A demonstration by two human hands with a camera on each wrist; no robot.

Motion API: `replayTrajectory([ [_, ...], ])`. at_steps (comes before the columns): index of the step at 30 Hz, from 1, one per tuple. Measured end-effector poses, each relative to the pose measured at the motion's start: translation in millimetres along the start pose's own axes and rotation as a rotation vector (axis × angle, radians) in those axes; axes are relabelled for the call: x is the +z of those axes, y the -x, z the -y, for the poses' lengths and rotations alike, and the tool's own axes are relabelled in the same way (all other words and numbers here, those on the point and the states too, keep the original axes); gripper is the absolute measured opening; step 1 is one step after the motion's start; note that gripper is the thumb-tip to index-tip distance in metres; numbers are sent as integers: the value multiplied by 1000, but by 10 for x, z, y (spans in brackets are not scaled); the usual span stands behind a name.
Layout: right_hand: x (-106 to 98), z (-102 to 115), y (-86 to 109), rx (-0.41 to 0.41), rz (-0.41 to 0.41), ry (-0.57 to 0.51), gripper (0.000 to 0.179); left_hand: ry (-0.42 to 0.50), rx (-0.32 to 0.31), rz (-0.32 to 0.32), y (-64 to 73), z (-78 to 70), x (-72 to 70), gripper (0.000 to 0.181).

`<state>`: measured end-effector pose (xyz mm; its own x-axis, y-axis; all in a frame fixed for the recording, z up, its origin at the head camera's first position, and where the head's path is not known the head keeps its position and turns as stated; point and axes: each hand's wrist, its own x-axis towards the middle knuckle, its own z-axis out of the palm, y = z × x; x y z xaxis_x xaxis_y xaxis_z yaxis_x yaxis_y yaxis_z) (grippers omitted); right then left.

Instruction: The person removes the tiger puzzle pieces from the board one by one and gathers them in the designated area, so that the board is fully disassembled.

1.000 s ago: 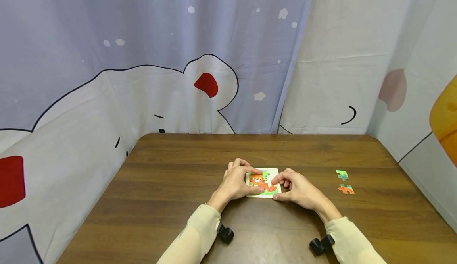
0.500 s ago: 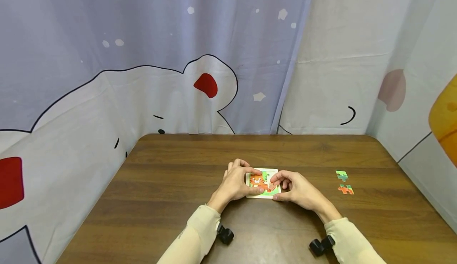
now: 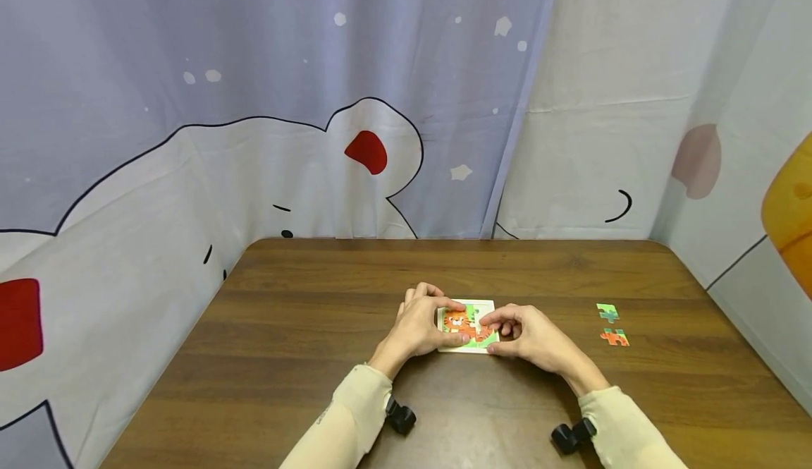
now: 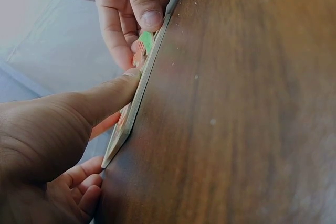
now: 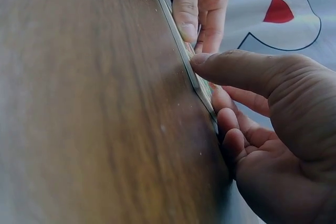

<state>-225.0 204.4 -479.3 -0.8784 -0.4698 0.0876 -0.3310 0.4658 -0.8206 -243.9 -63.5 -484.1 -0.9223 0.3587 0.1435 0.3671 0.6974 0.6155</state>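
Two hands point(image 3: 419, 323) point(image 3: 533, 335) at a puzzle board point(image 3: 486, 308), left holding it, right pinching an orange piece point(image 3: 485, 333), two loose pieces point(image 3: 607, 312) point(image 3: 614, 338) apart

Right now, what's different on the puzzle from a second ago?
The orange and green piece at the near right of the board has tipped up, by the right hand's thumb and fingers. The left hand is still on the board's left side. The loose green piece and loose orange piece haven't moved.
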Motion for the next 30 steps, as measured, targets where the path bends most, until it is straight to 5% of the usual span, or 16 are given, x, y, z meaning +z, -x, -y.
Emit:
replayTrajectory([
  [18,-85,5,49,3,-59,-147,41,14,-3,-7,19,-10,-17,52],
  [30,-451,40,221,-12,-173,-134,43,12,26,-38,14,36,20,51],
])
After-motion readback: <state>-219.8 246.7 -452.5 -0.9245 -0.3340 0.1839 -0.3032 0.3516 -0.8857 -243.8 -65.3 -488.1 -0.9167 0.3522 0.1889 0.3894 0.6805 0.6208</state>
